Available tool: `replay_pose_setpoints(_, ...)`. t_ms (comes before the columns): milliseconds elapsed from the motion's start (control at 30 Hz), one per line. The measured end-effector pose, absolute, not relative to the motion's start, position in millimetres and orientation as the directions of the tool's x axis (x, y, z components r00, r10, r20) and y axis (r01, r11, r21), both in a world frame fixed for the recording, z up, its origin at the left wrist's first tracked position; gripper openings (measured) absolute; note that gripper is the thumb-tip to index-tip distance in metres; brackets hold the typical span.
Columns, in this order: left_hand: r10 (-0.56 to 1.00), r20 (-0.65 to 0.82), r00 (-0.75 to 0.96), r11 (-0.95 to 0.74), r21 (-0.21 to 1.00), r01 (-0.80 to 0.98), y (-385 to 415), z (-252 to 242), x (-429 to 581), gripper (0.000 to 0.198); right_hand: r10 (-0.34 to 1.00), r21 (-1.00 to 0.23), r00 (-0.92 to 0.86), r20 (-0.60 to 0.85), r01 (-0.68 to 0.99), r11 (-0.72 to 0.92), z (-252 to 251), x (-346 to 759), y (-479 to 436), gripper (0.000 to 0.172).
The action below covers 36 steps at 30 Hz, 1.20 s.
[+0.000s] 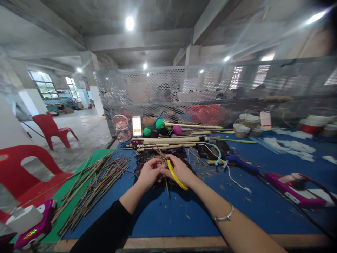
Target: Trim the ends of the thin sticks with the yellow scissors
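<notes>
Close together at the middle of the table, both hands work over a dark cloth (140, 160) strewn with twig bits. My left hand (150, 173) is closed, its fingers pinching thin brown twigs (167, 188). Fingertips of my right hand (181, 171) meet those of the left at the same twigs. A curved yellow handle (173, 174) lies along the right hand, gripped in it; the rest of that tool is hidden, so its kind is unclear. To the left, a loose pile of long twigs (98, 186) lies on a green mat (59, 219) and the blue tabletop (158, 219).
Behind the hands lie bamboo sticks (173, 140), green yarn balls (159, 124) and a magenta one (177, 130). A blue glue gun (240, 161) with its cord and a purple device (295, 189) sit at right. A perforated metal screen (147, 84) bounds the back; another purple device (44, 219) stands front left.
</notes>
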<state>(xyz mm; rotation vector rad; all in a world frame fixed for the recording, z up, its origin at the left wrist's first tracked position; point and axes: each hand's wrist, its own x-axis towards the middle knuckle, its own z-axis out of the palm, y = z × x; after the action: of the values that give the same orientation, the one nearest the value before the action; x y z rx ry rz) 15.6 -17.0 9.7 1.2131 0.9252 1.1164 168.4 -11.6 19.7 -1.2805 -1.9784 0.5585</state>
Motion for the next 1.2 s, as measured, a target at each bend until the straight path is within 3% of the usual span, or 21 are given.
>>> replay_pose_setpoints(267, 0.965, 0.029, 0.260, 0.020, 0.983, -0.184, -22, 13, 20, 0.034, 0.910, -0.741, -0.298, 0.287, 0.533, 0.408, 14, 170, -11, 0.062)
replay_pose_setpoints(500, 0.943, 0.042, 0.330, -0.031, 0.999, -0.037, -26, 16, 19, 0.035, 0.908, -0.693, -0.306, 0.287, 0.588, 0.417, 11, 173, -9, 0.060)
replay_pose_setpoints(733, 0.930, 0.032, 0.367, -0.014, 0.999, -0.052, -27, 12, 21, 0.037, 0.885, -0.670, -0.324, 0.335, 0.579, 0.465, 11, 175, -11, 0.055)
replay_pose_setpoints(967, 0.943, 0.036, 0.330, -0.050, 0.998, 0.037, -28, 9, 22, 0.027, 0.873, -0.582, -0.283, 0.398, 0.658, 0.478, 10, 176, -11, 0.061)
replay_pose_setpoints(1200, 0.956, 0.079, 0.284, -0.094, 0.995, 0.040, -28, 7, 22, 0.026, 0.885, -0.564, -0.300, 0.355, 0.687, 0.459, 21, 176, -20, 0.051)
